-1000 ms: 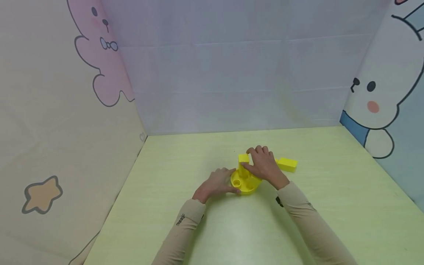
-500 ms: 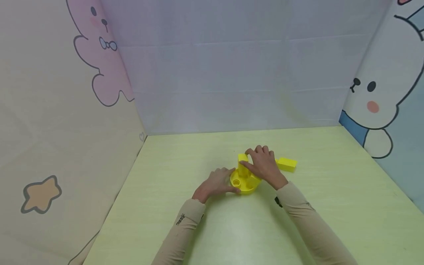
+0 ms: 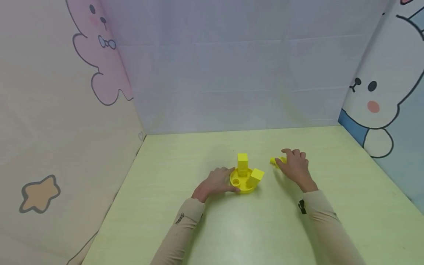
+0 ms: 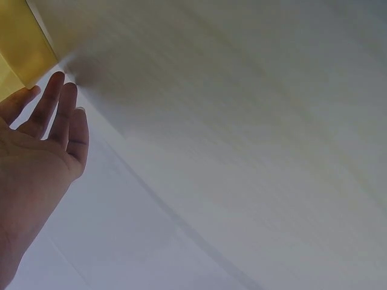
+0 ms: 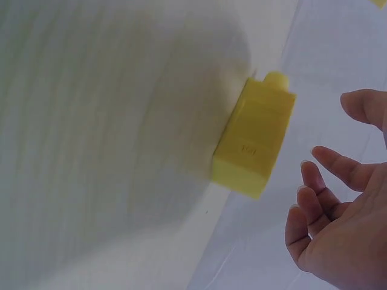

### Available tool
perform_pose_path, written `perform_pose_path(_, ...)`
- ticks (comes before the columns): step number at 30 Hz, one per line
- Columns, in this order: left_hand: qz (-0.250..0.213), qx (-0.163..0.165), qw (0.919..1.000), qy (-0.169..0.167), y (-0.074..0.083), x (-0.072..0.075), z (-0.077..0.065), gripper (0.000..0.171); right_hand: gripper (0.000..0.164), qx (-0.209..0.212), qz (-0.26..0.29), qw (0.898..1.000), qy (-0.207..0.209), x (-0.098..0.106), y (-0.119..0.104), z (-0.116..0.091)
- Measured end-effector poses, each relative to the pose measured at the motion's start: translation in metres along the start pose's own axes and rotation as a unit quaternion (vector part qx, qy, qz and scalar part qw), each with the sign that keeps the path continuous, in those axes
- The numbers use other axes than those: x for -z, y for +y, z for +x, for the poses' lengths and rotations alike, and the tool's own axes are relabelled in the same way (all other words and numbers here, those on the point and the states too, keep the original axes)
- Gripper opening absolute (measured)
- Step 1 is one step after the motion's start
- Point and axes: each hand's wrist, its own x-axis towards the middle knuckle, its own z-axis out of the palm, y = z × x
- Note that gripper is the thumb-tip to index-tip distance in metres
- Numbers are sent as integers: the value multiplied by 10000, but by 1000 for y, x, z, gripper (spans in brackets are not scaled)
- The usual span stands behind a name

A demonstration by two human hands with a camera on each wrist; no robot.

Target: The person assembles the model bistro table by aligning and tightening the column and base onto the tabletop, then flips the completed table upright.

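Observation:
My left hand (image 3: 217,182) holds the rim of a round yellow dish-like base (image 3: 246,191) between thumb and forefinger; the other fingers are loose. An upright yellow block (image 3: 243,160) stands at the back of this base. Another yellow block (image 3: 256,176) leans outward at its right, and a short round socket (image 3: 236,182) shows at the left. Over a loose yellow block (image 5: 254,133) with a rounded knob at one end hovers my right hand (image 3: 296,168). Its fingers are spread and apart from the block in the right wrist view. In the head view the hand hides most of that block.
Everything stands on a pale yellow-green table (image 3: 218,228). A plain lilac cloth wall (image 3: 238,84) rises behind it. Cartoon-printed cloth walls stand at left (image 3: 66,129) and right (image 3: 387,95).
My right hand has let go of the upright block and moved right to the loose block. The left hand stays at the base.

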Motion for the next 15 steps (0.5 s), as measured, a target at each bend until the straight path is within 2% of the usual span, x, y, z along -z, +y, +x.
perform_pose_path(4,8,-4,10000,20,-1,0,0,97,62,-311,-53,9992,-236,8,21,-6)
perform_pose_path(8,-1,4,10000,38,-2,-1,1,97,62,-597,-242,9966,-522,9,33,-9)
perform_pose_path(15,-38,-1,10000,48,-4,-2,1,97,54,-632,-447,9960,-456,6,40,-12)
